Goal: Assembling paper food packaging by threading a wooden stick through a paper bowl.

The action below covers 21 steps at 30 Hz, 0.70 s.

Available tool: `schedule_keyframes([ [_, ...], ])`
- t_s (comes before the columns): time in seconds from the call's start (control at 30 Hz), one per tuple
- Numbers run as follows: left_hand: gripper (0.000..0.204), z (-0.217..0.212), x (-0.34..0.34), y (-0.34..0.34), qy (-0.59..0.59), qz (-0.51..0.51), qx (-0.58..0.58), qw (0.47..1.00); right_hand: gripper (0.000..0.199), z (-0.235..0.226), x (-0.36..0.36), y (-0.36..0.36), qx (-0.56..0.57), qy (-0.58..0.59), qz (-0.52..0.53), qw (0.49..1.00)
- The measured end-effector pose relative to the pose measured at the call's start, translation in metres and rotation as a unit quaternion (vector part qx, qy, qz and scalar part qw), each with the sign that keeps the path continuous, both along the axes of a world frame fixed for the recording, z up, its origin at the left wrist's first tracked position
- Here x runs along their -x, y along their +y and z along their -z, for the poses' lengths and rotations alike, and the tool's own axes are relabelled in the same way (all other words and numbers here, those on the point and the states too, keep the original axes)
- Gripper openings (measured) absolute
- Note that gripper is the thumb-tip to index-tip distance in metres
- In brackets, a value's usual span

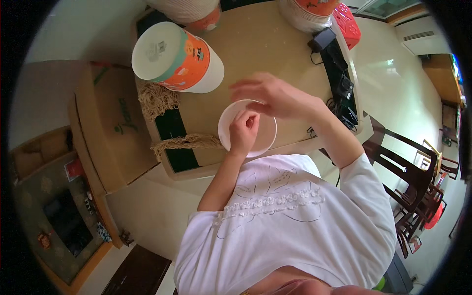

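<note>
Hands meet over a white round lid (265, 142) lying on the table (265, 44) just before the person. Left hand (243, 132) pinches its near rim — fingers curled shut on it. Right hand (273, 96) hovers above, fingers spread, holding nothing. Stacked paper cups (179, 59) lie beside — well apart.

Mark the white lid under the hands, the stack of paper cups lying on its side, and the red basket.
white lid (268, 135), head view: bare right rim.
stack of paper cups (189, 61), head view: orange side.
red basket (348, 23), head view: wall.
</note>
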<state>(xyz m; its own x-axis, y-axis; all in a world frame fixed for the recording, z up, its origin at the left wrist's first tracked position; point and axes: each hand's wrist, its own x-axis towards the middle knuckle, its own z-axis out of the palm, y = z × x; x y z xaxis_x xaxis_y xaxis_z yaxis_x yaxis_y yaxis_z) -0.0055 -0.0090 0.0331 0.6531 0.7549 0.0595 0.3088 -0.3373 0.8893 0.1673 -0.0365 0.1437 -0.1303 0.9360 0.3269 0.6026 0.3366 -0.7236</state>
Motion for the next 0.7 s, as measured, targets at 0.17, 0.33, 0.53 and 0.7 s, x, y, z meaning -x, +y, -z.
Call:
schedule_keyframes([
  [0.17,0.004,0.006,0.012,-0.006,0.007,0.005,0.043,0.999,0.013,0.042,-0.006,-0.031,0.094,-0.005,0.113,0.989],
  [0.33,0.005,-0.003,0.005,-0.013,-0.025,-0.003,0.063,0.998,0.015,0.091,0.032,-0.066,0.168,0.054,0.180,0.968],
  [0.53,0.014,-0.006,-0.003,-0.004,0.006,0.012,0.009,1.000,0.010,0.117,0.050,-0.076,0.058,0.031,0.278,0.958],
  [0.7,0.016,0.013,-0.019,0.012,0.045,0.056,-0.239,0.968,0.009,0.117,0.061,-0.080,0.051,-0.017,0.292,0.955],
])
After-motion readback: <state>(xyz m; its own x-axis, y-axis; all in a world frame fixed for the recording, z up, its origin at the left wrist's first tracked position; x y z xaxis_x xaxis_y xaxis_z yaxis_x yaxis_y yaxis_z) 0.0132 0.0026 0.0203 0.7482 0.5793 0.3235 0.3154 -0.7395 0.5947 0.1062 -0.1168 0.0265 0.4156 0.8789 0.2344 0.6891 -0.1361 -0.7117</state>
